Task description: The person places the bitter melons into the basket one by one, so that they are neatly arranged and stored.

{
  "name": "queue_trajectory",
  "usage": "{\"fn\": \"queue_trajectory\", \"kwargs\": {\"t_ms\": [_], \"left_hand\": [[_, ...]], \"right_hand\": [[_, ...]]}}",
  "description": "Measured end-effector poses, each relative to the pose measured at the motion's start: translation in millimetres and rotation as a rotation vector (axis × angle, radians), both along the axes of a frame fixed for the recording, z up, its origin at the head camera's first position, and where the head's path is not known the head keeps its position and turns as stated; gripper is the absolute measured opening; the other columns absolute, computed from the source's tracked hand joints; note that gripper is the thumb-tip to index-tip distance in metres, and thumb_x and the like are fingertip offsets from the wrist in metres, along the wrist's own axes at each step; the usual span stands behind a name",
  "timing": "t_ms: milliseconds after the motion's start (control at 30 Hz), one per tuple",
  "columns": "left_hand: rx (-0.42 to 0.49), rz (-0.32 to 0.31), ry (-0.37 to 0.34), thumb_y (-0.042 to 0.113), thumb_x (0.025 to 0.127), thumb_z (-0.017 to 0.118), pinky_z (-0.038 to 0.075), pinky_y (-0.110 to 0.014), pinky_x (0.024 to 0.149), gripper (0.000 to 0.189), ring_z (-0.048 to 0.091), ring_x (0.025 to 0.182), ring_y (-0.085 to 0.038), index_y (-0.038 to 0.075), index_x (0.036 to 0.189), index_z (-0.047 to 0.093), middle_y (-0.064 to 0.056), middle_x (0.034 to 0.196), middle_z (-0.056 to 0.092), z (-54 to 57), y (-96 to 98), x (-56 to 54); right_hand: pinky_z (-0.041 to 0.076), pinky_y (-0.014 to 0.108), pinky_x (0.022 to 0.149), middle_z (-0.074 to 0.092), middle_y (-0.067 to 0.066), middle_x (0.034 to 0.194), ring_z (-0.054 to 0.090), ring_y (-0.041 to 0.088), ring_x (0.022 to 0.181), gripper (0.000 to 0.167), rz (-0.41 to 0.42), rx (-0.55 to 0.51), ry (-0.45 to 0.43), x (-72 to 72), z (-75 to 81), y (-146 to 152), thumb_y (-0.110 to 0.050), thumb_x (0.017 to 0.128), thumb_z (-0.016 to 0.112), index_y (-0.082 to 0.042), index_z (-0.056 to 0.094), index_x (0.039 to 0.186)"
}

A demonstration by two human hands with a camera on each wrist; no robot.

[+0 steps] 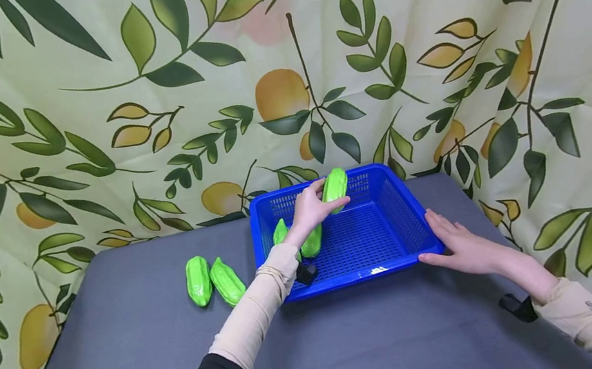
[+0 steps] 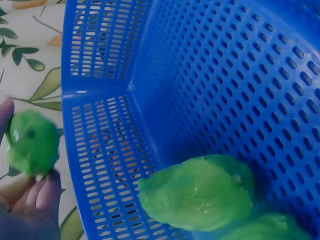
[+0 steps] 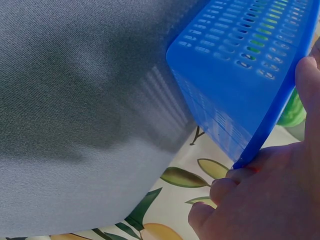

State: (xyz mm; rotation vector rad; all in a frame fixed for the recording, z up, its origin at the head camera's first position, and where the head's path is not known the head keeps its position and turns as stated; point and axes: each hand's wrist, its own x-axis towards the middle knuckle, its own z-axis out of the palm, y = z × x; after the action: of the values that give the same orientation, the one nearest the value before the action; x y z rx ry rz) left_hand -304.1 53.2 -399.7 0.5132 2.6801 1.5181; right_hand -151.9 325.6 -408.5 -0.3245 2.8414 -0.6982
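Note:
My left hand (image 1: 309, 207) pinches a bright green bitter melon (image 1: 336, 189) between thumb and fingers, above the back part of a blue basket (image 1: 353, 278). In the left wrist view that bitter melon (image 2: 32, 142) shows end-on. Two more bitter melons lie at the basket's left side; one (image 1: 313, 243) is partly covered by my left forearm, the other (image 1: 280, 231) sits beside it. My right hand (image 1: 468, 247) touches the basket's right front corner, fingers mostly straight along the side rim and thumb spread to the front. In the right wrist view the fingers (image 3: 240, 175) meet the rim.
Two bitter melons, one upright-lying (image 1: 198, 281) and one slanted (image 1: 226, 281), are on the grey table (image 1: 140, 341) left of the basket. A leaf-and-fruit patterned curtain (image 1: 233, 90) hangs just behind the table. Black bands with small devices sit at both wrists.

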Motion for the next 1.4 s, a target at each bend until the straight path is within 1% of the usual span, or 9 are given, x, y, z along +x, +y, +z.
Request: {"fn": "queue_trajectory", "kwargs": {"t_ms": [67, 133, 400, 633, 733, 867, 1000, 1167, 1400], "left_hand": [[-0.051, -0.031, 0.003, 0.034, 0.076, 0.079, 0.054, -0.031, 0.091, 0.073, 0.063, 0.112, -0.021, 0.007, 0.137, 0.05, -0.011, 0.126, 0.063, -2.2, 0.1, -0.2], [-0.079, -0.054, 0.001, 0.035, 0.076, 0.078, 0.054, -0.032, 0.089, 0.072, 0.064, 0.112, -0.021, 0.008, 0.136, 0.051, -0.011, 0.125, 0.064, -2.9, 0.1, -0.7], [-0.159, -0.096, 0.0, 0.04, 0.076, 0.078, 0.054, -0.032, 0.086, 0.073, 0.063, 0.111, -0.021, 0.009, 0.136, 0.051, -0.01, 0.126, 0.064, -5.4, -1.0, -5.1], [-0.228, -0.133, -0.001, 0.039, 0.074, 0.079, 0.054, -0.027, 0.076, 0.068, 0.064, 0.096, -0.02, 0.007, 0.13, 0.057, -0.01, 0.113, 0.068, -12.5, -5.1, -8.9], [-0.244, -0.138, -0.005, 0.038, 0.074, 0.08, 0.053, -0.026, 0.075, 0.064, 0.063, 0.091, -0.019, 0.007, 0.126, 0.059, -0.009, 0.11, 0.069, -13.4, -6.2, -8.0], [-0.295, -0.152, -0.002, 0.039, 0.074, 0.08, 0.053, -0.026, 0.074, 0.063, 0.062, 0.086, -0.017, 0.006, 0.124, 0.06, -0.008, 0.106, 0.069, -13.9, -6.8, -6.3], [-0.347, -0.165, 0.012, 0.04, 0.073, 0.08, 0.052, -0.024, 0.072, 0.065, 0.061, 0.084, -0.016, 0.006, 0.125, 0.06, -0.008, 0.104, 0.07, -16.3, -6.0, -6.1], [-0.381, -0.172, 0.029, 0.04, 0.073, 0.08, 0.052, -0.024, 0.074, 0.067, 0.062, 0.087, -0.017, 0.005, 0.126, 0.059, -0.008, 0.105, 0.07, -20.4, -4.8, -6.0], [-0.422, -0.181, 0.023, 0.038, 0.074, 0.079, 0.052, -0.03, 0.082, 0.069, 0.062, 0.092, -0.02, 0.004, 0.13, 0.056, -0.009, 0.11, 0.068, -24.3, -4.3, -4.5]], "right_hand": [[0.008, 0.069, 0.11, 0.004, 0.028, 0.156, 0.006, 0.046, 0.143, 0.097, -0.002, -0.001, -0.003, 0.5, 0.7, -0.6, -0.052, 0.09, 0.056, 0.005, 0.007, 0.15], [0.008, 0.069, 0.11, 0.004, 0.028, 0.156, 0.006, 0.046, 0.143, 0.097, -0.004, 0.0, -0.004, 0.8, 1.4, -1.2, -0.052, 0.089, 0.056, 0.006, 0.007, 0.15], [0.008, 0.069, 0.111, 0.005, 0.028, 0.156, 0.006, 0.046, 0.143, 0.097, -0.009, 0.012, -0.005, 0.6, 1.0, -1.3, -0.053, 0.089, 0.055, 0.006, 0.007, 0.149], [0.006, 0.069, 0.111, 0.004, 0.028, 0.156, 0.006, 0.046, 0.143, 0.098, -0.013, 0.008, -0.01, 1.0, 0.3, -1.7, -0.054, 0.089, 0.055, 0.006, 0.007, 0.15], [0.006, 0.069, 0.111, 0.004, 0.028, 0.156, 0.005, 0.046, 0.143, 0.098, -0.015, 0.008, -0.011, 1.0, 0.6, -1.7, -0.054, 0.089, 0.055, 0.006, 0.006, 0.15], [0.007, 0.069, 0.111, 0.004, 0.028, 0.156, 0.006, 0.046, 0.143, 0.098, -0.015, 0.007, -0.008, 1.1, 1.3, -2.2, -0.054, 0.089, 0.056, 0.006, 0.007, 0.149], [0.007, 0.069, 0.111, 0.005, 0.028, 0.156, 0.006, 0.047, 0.143, 0.098, -0.015, 0.009, -0.007, 1.5, 1.7, -2.3, -0.054, 0.089, 0.056, 0.006, 0.007, 0.149], [0.007, 0.069, 0.111, 0.005, 0.028, 0.156, 0.006, 0.047, 0.143, 0.098, -0.015, 0.012, -0.006, 1.1, 0.8, -1.5, -0.054, 0.089, 0.056, 0.006, 0.007, 0.149], [0.009, 0.069, 0.111, 0.005, 0.027, 0.156, 0.007, 0.047, 0.143, 0.097, -0.006, 0.016, 0.001, 0.9, -0.2, -0.5, -0.054, 0.089, 0.055, 0.005, 0.008, 0.15]]}}
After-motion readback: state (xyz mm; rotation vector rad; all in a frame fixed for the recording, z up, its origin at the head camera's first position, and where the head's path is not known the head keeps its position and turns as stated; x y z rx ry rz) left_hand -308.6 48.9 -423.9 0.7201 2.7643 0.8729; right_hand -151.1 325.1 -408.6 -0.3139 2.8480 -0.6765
